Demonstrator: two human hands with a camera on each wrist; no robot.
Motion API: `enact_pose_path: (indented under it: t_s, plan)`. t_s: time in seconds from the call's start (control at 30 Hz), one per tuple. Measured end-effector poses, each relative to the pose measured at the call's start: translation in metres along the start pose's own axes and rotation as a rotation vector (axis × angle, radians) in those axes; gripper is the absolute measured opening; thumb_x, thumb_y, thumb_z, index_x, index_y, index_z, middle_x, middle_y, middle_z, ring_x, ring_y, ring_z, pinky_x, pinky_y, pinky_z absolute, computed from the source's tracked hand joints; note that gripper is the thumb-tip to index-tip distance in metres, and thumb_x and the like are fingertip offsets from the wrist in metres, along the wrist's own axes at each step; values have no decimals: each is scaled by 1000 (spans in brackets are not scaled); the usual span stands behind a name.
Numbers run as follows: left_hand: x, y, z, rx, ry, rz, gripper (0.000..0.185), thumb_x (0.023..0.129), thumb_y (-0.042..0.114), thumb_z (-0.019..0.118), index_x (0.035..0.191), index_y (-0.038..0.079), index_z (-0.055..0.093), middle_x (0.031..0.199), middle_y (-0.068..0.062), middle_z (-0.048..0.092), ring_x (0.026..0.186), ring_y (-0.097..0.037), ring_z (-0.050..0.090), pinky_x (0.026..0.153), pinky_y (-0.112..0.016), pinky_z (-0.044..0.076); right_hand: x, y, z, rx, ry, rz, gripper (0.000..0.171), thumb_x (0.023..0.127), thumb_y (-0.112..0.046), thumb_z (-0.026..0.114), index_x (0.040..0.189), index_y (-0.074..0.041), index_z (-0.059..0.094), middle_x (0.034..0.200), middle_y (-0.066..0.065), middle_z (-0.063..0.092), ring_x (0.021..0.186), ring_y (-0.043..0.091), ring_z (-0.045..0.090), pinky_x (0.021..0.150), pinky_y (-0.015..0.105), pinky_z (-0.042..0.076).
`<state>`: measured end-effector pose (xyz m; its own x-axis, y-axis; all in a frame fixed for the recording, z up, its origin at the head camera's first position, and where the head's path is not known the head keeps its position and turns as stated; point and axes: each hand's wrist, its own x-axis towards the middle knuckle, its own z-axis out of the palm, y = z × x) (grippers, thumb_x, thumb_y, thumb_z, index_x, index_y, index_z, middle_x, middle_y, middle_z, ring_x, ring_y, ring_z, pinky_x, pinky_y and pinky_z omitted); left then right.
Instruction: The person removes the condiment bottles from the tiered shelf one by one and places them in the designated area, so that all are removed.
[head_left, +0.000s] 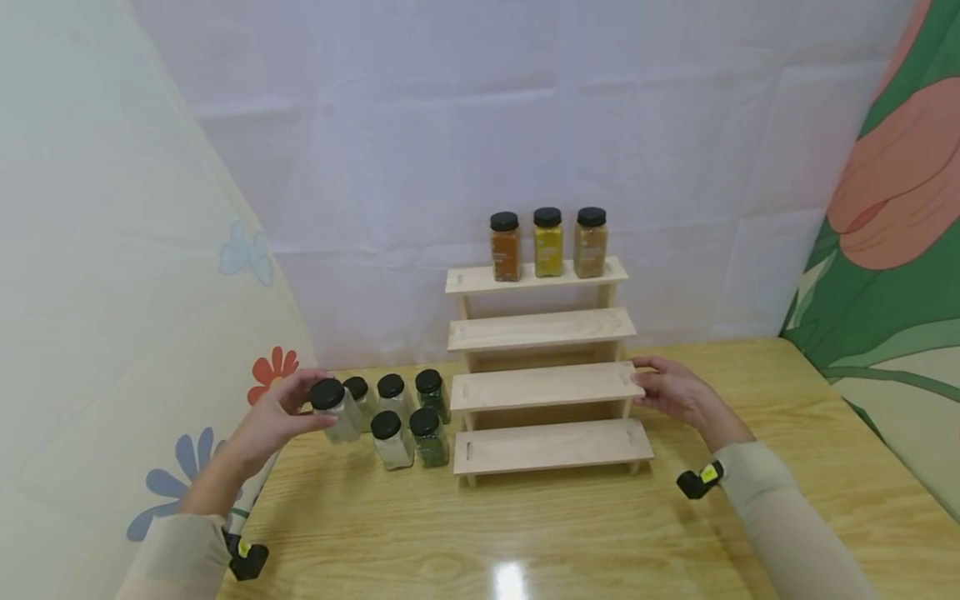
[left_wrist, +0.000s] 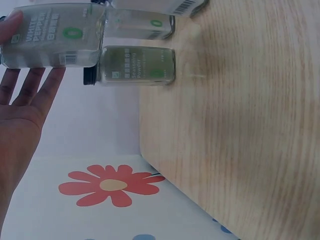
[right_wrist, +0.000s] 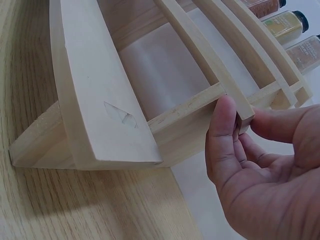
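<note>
My left hand [head_left: 288, 412] grips a white pepper jar [left_wrist: 55, 37] with a black lid, thumb on one side and fingers on the other. In the head view this spice jar [head_left: 341, 412] tilts slightly, at the left end of a group of jars. With thumb and fingers my right hand [right_wrist: 265, 160] pinches the right end of a step on the wooden tiered rack [head_left: 547, 387]. From the head view, that is the second step from the bottom. A seasoning powder jar [left_wrist: 137, 66] stands just past the held jar in the left wrist view.
Several black-lidded jars, including a dark green one [head_left: 429, 437], stand left of the rack. On the top step are an orange-red jar [head_left: 506, 254], a yellow jar [head_left: 548, 250] and a tan jar [head_left: 590, 250]. A white cloth [head_left: 450, 125] hangs behind the wooden table [head_left: 375, 533].
</note>
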<state>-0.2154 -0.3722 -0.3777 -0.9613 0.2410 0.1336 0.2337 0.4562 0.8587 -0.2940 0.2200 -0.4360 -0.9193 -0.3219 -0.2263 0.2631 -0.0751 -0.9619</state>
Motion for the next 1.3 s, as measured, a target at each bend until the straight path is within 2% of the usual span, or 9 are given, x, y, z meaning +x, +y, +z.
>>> enact_pose_path:
  t_s: [0.3,0.67,1.03,1.3]
  plan:
    - [-8,-8,4,13,24,-65,56,90,15,78,138,9,51,119,8,62,109,-4,60,87,-22,53,-1,0,1,5,0,-1,58,104,0,47,154,8,17,100,0,63,84,10,65,72,24,57]
    - [-11,-24,9,-19,33,-31,56,90,10,77,139,6,50,117,11,63,107,-3,62,86,-21,54,-2,-2,1,-12,-3,0,60,105,-3,50,155,7,18,103,2,62,85,11,65,72,24,57]
    - [-15,-33,11,-7,31,-75,57,91,15,78,139,7,49,118,9,62,107,-3,60,86,-22,54,-2,-2,2,-23,-3,0,60,105,-4,50,155,7,18,105,3,62,86,11,64,73,24,57]
    - [-15,-41,15,-36,41,-90,57,90,13,78,138,6,49,116,9,62,107,-4,60,87,-22,53,-2,-2,1,-35,-3,-5,59,105,-4,49,155,7,19,106,2,62,87,11,65,74,25,57]
